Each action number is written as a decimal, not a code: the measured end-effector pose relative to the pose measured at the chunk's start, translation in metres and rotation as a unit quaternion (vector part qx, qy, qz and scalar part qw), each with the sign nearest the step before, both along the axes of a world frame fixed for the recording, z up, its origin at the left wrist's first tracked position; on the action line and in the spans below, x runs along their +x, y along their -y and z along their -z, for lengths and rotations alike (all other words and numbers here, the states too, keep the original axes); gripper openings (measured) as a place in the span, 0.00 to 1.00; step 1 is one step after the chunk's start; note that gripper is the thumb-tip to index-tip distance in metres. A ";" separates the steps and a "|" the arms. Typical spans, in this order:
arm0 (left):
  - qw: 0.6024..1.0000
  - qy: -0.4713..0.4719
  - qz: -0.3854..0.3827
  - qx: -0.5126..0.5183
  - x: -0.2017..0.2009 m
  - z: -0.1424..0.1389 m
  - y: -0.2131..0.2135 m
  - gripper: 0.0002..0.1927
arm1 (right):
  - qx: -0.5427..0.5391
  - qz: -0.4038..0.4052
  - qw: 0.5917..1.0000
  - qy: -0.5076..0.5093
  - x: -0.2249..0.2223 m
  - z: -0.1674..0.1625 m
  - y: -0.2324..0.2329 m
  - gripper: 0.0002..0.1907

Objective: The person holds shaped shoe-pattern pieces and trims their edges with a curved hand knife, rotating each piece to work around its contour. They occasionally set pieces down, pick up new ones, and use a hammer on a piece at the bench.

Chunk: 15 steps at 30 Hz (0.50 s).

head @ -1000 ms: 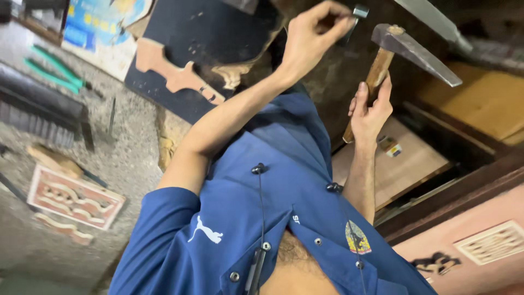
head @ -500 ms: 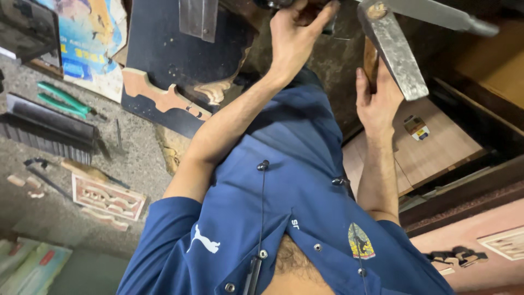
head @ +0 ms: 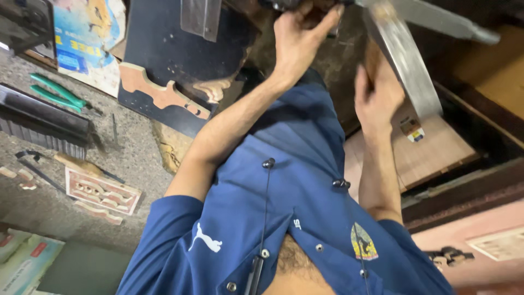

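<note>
Two hands are up at the far edge of the view, and the work looks to be mid-stroke rather than near an end. The hammer [head: 405, 65] is smeared by motion, its steel head slanting above the plywood sheet [head: 436, 150]. Nothing visible shows how much has been driven or what remains, because the struck piece is cut off by the frame. The right hand [head: 375, 97] is clenched around the hammer's wooden handle just below the head, wrist bent back and forearm rising steeply from the blue shirt [head: 284, 218]. Left of the hammer, the left hand [head: 302, 39] is closed over a dark object [head: 288, 4] at the top border; what that object is cannot be made out. This arm is stretched long, with the elbow only slightly bent. Farther left of the hammer a dark board [head: 164, 38] carries a pale wooden cut-out [head: 158, 94]. Beyond it, on the grey desk [head: 131, 158], lie green-handled pliers [head: 54, 93], a black brush [head: 43, 121] and a carved wooden panel [head: 101, 191].
</note>
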<state>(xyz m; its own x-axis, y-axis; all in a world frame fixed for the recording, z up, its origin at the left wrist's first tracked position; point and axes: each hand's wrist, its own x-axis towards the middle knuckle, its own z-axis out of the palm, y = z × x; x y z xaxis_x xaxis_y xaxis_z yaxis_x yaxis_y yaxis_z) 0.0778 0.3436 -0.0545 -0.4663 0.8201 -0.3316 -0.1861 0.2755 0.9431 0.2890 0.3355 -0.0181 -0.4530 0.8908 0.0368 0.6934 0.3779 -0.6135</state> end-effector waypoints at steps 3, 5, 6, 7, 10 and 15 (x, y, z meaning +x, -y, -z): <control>0.999 0.035 0.002 -0.013 -0.001 -0.004 -0.002 0.10 | 0.035 -0.011 0.999 0.008 -0.004 -0.009 -0.002 0.29; 1.000 0.015 0.009 -0.006 -0.004 -0.005 -0.005 0.10 | 0.028 0.013 0.999 -0.042 -0.003 -0.015 0.001 0.30; 1.000 -0.002 0.013 -0.008 -0.004 -0.006 -0.005 0.10 | -0.025 0.047 0.996 -0.066 0.001 -0.019 0.004 0.30; 1.000 -0.015 0.011 -0.007 -0.004 -0.006 -0.006 0.10 | -0.076 0.075 0.991 -0.085 0.007 -0.023 0.005 0.30; 1.000 -0.006 0.015 -0.005 -0.004 -0.004 -0.005 0.10 | -0.122 0.100 0.972 -0.174 0.015 -0.025 0.014 0.30; 1.000 -0.024 0.005 0.008 -0.002 0.000 -0.005 0.12 | -0.009 0.043 0.994 -0.104 0.001 -0.001 0.008 0.30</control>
<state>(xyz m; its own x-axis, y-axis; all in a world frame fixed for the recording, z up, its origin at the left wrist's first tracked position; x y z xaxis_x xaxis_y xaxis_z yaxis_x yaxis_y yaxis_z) 0.0760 0.3482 -0.0549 -0.4723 0.8302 -0.2961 -0.1382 0.2620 0.9551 0.2901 0.3274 -0.0173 -0.3601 0.9269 0.1053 0.5805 0.3110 -0.7526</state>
